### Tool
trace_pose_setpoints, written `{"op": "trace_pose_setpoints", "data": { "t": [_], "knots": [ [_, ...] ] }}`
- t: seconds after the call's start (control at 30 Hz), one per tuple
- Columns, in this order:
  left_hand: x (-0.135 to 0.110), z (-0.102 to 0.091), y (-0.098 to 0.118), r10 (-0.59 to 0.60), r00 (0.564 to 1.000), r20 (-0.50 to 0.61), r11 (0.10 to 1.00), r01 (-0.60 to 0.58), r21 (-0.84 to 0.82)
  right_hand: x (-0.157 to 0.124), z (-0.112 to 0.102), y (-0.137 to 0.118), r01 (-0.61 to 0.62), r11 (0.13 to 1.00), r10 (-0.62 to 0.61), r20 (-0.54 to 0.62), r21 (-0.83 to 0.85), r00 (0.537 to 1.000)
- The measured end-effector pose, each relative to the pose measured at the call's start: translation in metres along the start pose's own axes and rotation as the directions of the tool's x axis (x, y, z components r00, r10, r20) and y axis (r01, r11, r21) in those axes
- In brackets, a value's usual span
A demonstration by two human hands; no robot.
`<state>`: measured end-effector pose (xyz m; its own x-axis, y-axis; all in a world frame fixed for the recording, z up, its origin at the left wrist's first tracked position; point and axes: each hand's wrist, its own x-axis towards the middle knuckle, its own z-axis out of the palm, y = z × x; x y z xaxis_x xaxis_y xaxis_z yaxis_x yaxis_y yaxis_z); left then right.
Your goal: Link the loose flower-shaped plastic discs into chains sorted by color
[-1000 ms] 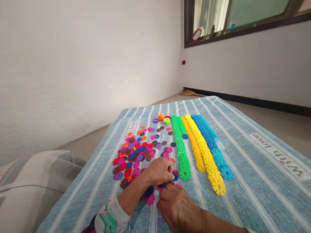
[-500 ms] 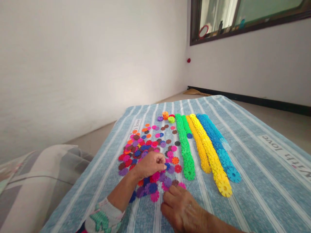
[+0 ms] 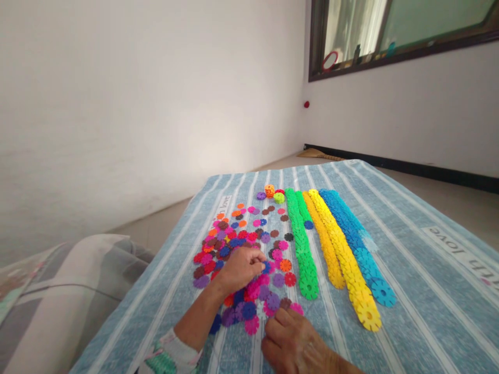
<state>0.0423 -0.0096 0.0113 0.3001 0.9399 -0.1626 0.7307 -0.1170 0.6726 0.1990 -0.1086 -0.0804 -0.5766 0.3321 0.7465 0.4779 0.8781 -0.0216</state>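
Loose plastic snowflake discs in pink, red, purple, blue, orange and brown lie heaped on the striped cloth. My left hand (image 3: 242, 269) is over the heap, its thumb and fingers pinched on a blue snowflake disc (image 3: 266, 267). Nearer to me, my right hand (image 3: 291, 337) rests with curled fingers at the heap's near edge. Beside its knuckles are a brown disc (image 3: 286, 303) and a pink disc (image 3: 297, 308); what its fingers hold, if anything, is hidden. To the right stretch overlapping rows of green discs (image 3: 307, 280), yellow discs (image 3: 366, 311) and blue discs (image 3: 383, 292).
A blue striped cloth (image 3: 421, 332) covers the surface under the discs. At the far end sit a small orange stack (image 3: 269, 191) and a yellow-green disc (image 3: 279, 198). Grey-and-white bedding (image 3: 89, 280) is at left; a white wall (image 3: 136, 104) stands behind.
The view has tilted slightly, so everything appears lower and further right. My left hand has shifted a little up and left over the heap with the blue disc. My right hand stays nearly in place.
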Motion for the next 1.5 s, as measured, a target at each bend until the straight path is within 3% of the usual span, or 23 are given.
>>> {"op": "trace_pose_setpoints", "data": {
  "t": [0.13, 0.43, 0.7, 0.9, 1.1, 1.3, 1.5],
  "knots": [
    [0.02, -0.011, 0.005, 0.039, 0.995, -0.097, 0.991, -0.026, 0.131, -0.001, 0.007, 0.001, 0.009, 0.999, -0.011, -0.041, -0.04, 0.999],
    [0.065, -0.029, 0.006, 0.039, 0.961, -0.273, 0.915, 0.075, 0.396, -0.004, 0.015, 0.004, 0.023, 0.998, -0.028, -0.078, -0.062, 0.997],
    [0.073, -0.022, -0.001, 0.021, 0.992, -0.125, 0.927, 0.027, 0.374, 0.001, 0.013, 0.005, 0.0, 0.998, -0.01, -0.151, -0.064, 0.988],
    [0.075, -0.025, -0.003, 0.016, 0.959, -0.282, 0.94, 0.082, 0.332, -0.001, 0.015, 0.005, 0.0, 0.999, -0.007, -0.142, -0.052, 0.99],
    [0.077, -0.023, -0.008, 0.023, 0.988, -0.15, 0.938, 0.03, 0.346, -0.002, 0.017, 0.006, 0.023, 0.997, -0.032, -0.123, -0.08, 0.992],
    [0.082, -0.024, -0.012, 0.001, 0.962, -0.275, 0.941, 0.092, 0.325, 0.007, 0.009, 0.006, 0.0, 0.999, -0.01, -0.211, -0.047, 0.977],
    [0.082, -0.023, -0.014, 0.019, 0.986, -0.165, 0.952, 0.033, 0.304, 0.006, 0.008, 0.006, 0.0, 0.998, -0.011, -0.179, -0.059, 0.984]
  ]
}}
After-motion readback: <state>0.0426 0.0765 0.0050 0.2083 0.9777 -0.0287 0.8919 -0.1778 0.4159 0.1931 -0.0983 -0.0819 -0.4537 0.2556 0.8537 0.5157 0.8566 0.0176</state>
